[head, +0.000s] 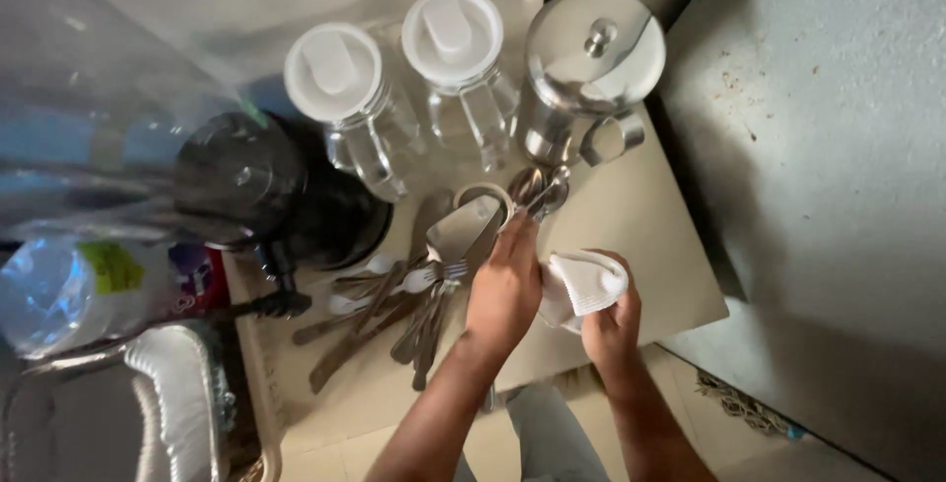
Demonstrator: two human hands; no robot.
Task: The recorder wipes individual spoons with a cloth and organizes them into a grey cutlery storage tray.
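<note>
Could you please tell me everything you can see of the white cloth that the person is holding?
The white cloth is a small, soft-looking piece of fabric with a ribbed or stitched edge, bunched into a loose wad. It is held above the beige table, near its front edge. The right hand grips it from below, and the left hand touches its left side. It looks clean; whether it is damp cannot be told.

Two clear glass jugs with white lids [333, 70] [451, 33] stand beside a lidded steel pitcher [589, 58]. A black electric kettle [258, 178] sits left, near a plastic water bottle [69, 290].
</note>
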